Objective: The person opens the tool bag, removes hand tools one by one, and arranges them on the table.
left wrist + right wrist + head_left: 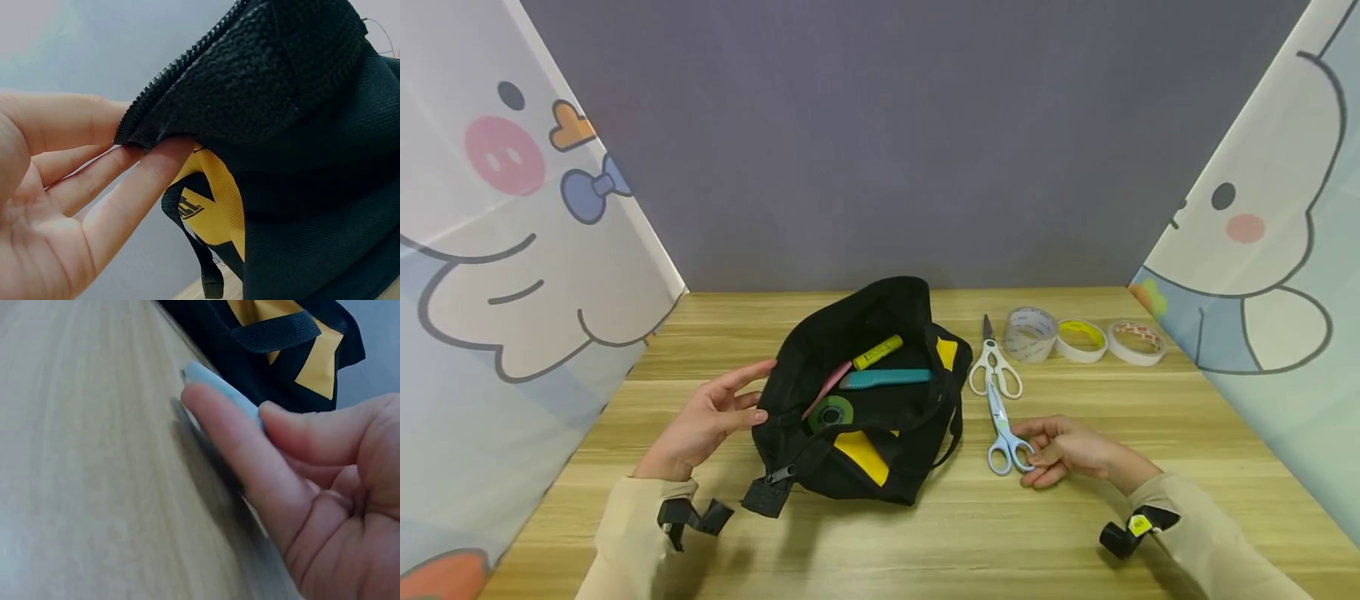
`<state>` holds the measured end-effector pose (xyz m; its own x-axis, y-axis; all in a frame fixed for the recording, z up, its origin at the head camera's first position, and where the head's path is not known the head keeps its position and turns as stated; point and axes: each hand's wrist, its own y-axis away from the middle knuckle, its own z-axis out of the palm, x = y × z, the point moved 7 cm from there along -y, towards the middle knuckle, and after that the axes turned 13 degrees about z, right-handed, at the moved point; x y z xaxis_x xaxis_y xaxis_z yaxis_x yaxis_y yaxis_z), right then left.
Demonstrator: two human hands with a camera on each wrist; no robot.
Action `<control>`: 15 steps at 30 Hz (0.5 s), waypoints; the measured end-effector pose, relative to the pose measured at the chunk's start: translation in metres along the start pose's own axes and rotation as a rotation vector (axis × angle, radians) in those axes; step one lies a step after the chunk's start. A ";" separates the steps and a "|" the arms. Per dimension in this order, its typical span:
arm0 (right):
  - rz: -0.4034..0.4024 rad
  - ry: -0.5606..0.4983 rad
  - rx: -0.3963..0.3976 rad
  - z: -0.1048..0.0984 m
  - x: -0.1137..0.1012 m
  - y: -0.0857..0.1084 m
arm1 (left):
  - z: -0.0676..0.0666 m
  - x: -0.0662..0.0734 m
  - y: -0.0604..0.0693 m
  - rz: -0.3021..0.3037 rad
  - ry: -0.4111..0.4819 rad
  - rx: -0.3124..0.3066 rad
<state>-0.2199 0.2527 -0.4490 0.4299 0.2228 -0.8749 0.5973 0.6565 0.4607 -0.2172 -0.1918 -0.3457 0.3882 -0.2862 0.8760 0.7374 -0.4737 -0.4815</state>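
Left hand point(700, 421): fingers pinch left rim of black bag point(793, 367). Right hand point(1067, 452): fingers hold blue scissors point(1003, 430) right of bag; tape rolls point(1078, 355) farther right.

Near the far edge of the desk point(1195, 433), right of its middle, white-handled scissors point(992, 351) lie with dark blades toward that edge. Beside them, in a row toward the far right corner, sit a clear tape roll point(1030, 344), a yellow-lined tape roll point(1080, 356) and a white tape roll point(1137, 359). A grey panel point(880, 150) rises behind; cartoon-printed panels point(475, 275) flank both sides.
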 end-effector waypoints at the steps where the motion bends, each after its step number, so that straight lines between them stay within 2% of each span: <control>1: 0.018 0.004 0.009 0.000 0.001 0.000 | 0.000 0.001 0.000 0.006 0.001 -0.004; 8: 0.083 0.063 0.064 0.001 0.001 0.000 | -0.002 0.002 0.001 -0.012 -0.023 0.026; 15: 0.106 0.246 0.185 0.002 -0.004 0.007 | -0.001 0.000 0.002 -0.036 -0.022 0.034</control>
<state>-0.2160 0.2552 -0.4424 0.3335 0.4648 -0.8202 0.6805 0.4835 0.5506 -0.2166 -0.1935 -0.3462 0.3722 -0.2510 0.8936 0.7694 -0.4549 -0.4483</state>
